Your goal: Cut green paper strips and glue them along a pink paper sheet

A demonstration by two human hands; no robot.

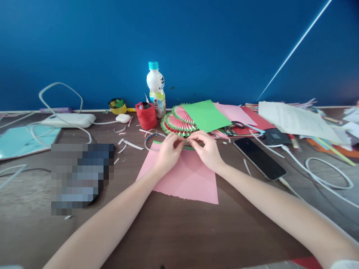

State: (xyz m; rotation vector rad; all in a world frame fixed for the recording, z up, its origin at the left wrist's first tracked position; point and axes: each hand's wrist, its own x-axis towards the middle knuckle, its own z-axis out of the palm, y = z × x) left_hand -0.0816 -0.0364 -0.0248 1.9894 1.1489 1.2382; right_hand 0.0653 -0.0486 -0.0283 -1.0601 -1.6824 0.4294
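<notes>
Hands together over pink paper; grip unclear.

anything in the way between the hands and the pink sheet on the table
Nothing visible stands between the left hand or the right hand and the pink sheet; both are at its far edge. A ring-shaped item lies by the sheet's far left corner, beside the left hand rather than between.

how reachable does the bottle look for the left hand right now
Probably yes: the bottle stands upright beyond the left hand, its upper half uncovered. The red roll crowds only its lower part, but the hand would first have to leave the pink paper.
</notes>
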